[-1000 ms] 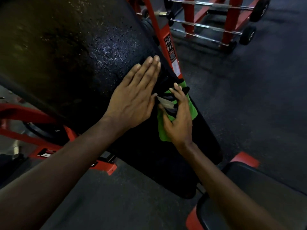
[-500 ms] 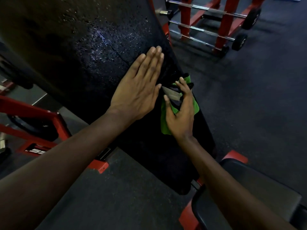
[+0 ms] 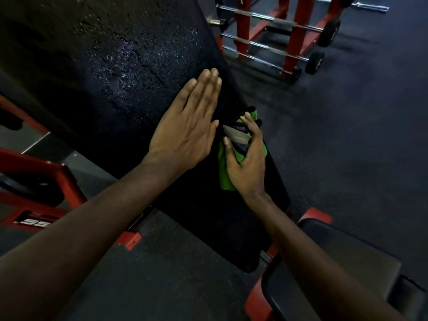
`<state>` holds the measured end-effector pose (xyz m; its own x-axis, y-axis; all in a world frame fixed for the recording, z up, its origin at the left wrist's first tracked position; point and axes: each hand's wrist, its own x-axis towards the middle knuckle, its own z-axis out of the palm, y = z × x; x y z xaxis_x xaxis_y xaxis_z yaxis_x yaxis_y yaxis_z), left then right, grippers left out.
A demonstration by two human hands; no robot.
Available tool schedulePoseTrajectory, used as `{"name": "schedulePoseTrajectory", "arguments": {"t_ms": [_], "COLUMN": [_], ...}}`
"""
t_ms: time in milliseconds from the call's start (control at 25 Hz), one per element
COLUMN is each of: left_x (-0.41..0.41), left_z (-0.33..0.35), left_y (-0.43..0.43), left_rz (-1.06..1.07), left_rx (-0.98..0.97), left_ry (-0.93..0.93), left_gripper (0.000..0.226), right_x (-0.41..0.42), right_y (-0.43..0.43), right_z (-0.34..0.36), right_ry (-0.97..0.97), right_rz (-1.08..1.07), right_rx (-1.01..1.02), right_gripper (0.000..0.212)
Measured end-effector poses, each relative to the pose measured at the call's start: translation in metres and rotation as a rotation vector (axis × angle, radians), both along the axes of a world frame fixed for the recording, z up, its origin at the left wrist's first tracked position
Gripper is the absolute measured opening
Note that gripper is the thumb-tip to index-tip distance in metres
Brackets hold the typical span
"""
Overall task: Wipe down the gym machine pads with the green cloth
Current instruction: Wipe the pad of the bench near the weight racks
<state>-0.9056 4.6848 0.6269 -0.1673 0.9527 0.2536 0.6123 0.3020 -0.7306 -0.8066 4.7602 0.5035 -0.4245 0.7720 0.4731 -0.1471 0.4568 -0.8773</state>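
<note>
At the far left a red frame [image 3: 34, 161] carries the big black pad [image 3: 115, 66], which slopes down toward the lower right. Its upper face glistens with droplets, so that stretch looks sprayed and not yet dried.

The left hand [image 3: 185, 130] lies flat on the pad, fingers straight and together, its grip open and holding nothing. By my reading, it is there to brace the pad and steady the body while the other hand works.

Just beside it, the cloth [image 3: 223, 179] sits bunched against the pad's right edge, with a pale tag [image 3: 236, 135] showing. The right hand [image 3: 247, 163] has its grip closed on the cloth, thumb and fingers curled round the wad. That seems a hold suited to dragging it along the edge without it slipping.

Lower right is a second dark seat [image 3: 359, 258] on red supports – probably due a wipe too. Beyond, upper right, a red rack [image 3: 294, 42] of bars stands on the floor.
</note>
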Motion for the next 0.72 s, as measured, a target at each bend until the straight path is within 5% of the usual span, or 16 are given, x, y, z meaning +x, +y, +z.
{"name": "schedulePoseTrajectory", "arguments": {"t_ms": [720], "left_x": [0.01], "left_z": [0.013], "left_y": [-0.004], "left_rz": [0.126], "left_rx": [0.061], "left_ry": [-0.209], "left_gripper": [0.072], "right_x": [-0.001], "right_y": [0.03], "right_z": [0.006], "right_ry": [0.006], "right_rz": [0.223], "right_rx": [0.122], "right_gripper": [0.051]}}
